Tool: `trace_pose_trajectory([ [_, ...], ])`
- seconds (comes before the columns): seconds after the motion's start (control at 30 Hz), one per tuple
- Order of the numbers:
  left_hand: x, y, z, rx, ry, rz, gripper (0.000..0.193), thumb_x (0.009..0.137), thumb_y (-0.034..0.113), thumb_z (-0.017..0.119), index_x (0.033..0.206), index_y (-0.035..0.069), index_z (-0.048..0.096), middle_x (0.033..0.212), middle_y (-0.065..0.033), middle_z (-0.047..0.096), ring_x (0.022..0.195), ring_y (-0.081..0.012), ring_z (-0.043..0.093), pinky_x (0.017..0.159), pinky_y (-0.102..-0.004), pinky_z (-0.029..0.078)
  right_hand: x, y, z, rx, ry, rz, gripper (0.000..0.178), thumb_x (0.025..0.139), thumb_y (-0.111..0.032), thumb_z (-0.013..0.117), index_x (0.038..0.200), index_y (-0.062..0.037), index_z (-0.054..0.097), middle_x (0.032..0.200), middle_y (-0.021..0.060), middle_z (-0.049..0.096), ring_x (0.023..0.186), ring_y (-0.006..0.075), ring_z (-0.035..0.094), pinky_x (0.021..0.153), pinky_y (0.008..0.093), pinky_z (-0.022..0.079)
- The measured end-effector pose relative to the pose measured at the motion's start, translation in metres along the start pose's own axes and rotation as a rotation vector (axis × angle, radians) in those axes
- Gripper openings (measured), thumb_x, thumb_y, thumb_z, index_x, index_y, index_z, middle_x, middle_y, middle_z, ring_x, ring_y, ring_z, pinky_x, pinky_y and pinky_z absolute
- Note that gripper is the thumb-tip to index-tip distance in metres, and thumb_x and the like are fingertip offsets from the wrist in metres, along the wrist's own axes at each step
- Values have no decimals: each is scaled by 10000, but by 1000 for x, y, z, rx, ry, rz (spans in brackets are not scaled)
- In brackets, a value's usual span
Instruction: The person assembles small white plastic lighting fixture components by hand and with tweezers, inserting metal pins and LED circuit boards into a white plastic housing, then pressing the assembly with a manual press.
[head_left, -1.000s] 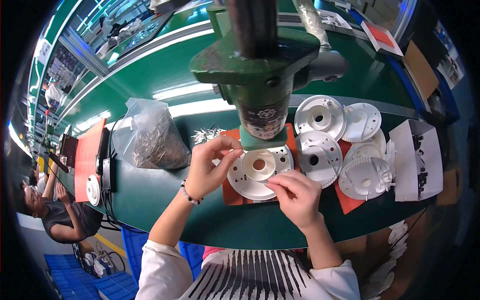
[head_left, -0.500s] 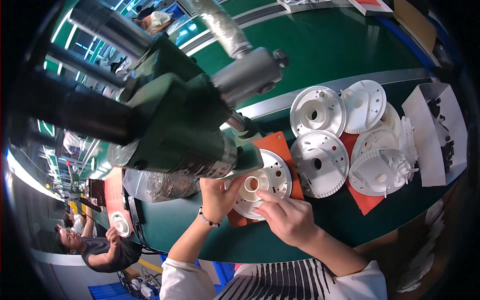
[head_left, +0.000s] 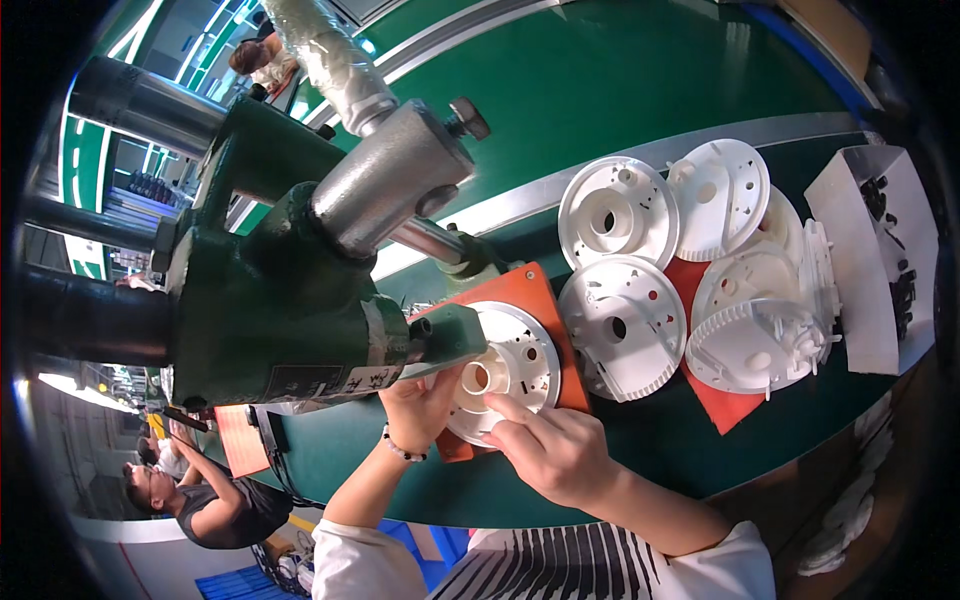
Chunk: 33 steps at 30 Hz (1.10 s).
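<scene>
My left hand (head_left: 418, 408) comes up from the lower middle of the frame, a beaded bracelet (head_left: 402, 446) at its wrist. Its fingertips are hidden by the green press (head_left: 265, 300) that fills the left side, so I cannot tell whether they hold anything. My right hand (head_left: 555, 450) lies to the right of it, half curled, index finger pointing at the raised ring (head_left: 505, 374) of a white disc (head_left: 525, 338), thumb low by the disc's near edge. The gap between them is narrow; I can't make out anything small in it.

That disc lies at the centre of the frame on an orange board (head_left: 543, 296), partly beneath the press. To the right, more white discs (head_left: 645, 335) lie spread and overlapping on the dark green worktop (head_left: 640, 450), some of them over an orange sheet (head_left: 728, 405). At the far right a white box (head_left: 868, 300) holds small black parts (head_left: 903, 300). Another person (head_left: 225, 510) is at lower left.
</scene>
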<state>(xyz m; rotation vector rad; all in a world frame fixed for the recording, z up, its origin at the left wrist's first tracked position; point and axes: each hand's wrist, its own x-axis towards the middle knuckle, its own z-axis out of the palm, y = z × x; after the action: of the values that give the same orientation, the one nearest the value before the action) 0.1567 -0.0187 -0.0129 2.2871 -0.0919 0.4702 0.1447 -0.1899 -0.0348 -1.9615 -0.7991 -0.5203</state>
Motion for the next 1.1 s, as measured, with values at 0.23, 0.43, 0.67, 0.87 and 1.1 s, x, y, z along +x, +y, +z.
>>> trace_pose_trajectory([
  [0.23,14,13,-8,192,-125,188,203,719,-7,670,913,51,660,881,-84,651,764,-202,622,678,-298,474,-1,1,0,7,15,-9,173,680,-128,687,744,-37,555,945,61,635,462,106,514,416,230,412],
  [0.43,19,22,-13,239,-179,196,205,722,-8,653,916,57,661,898,-92,650,793,-228,624,698,-323,479,0,1,0,11,17,-9,178,684,-134,690,721,-39,544,944,64,635,458,104,512,415,226,411],
  [0.67,18,20,-13,256,-206,162,205,719,6,665,917,58,662,899,-95,651,795,-228,624,699,-320,480,-2,0,-3,22,-57,1,108,707,-77,612,761,-35,530,1038,103,611,520,118,543,483,220,464],
  [0.87,6,7,-4,146,-54,57,198,713,19,684,908,48,661,866,-73,658,767,-188,625,688,-294,476,0,0,0,11,24,-11,177,687,-139,689,693,-48,537,930,62,641,457,103,519,410,222,407],
  [1.1,6,-2,-6,57,-112,-7,174,719,-34,648,888,11,648,901,-71,639,808,-157,596,730,-282,456,1,1,-2,5,5,-4,164,685,-136,679,687,-51,539,949,57,641,451,98,506,407,221,404],
])
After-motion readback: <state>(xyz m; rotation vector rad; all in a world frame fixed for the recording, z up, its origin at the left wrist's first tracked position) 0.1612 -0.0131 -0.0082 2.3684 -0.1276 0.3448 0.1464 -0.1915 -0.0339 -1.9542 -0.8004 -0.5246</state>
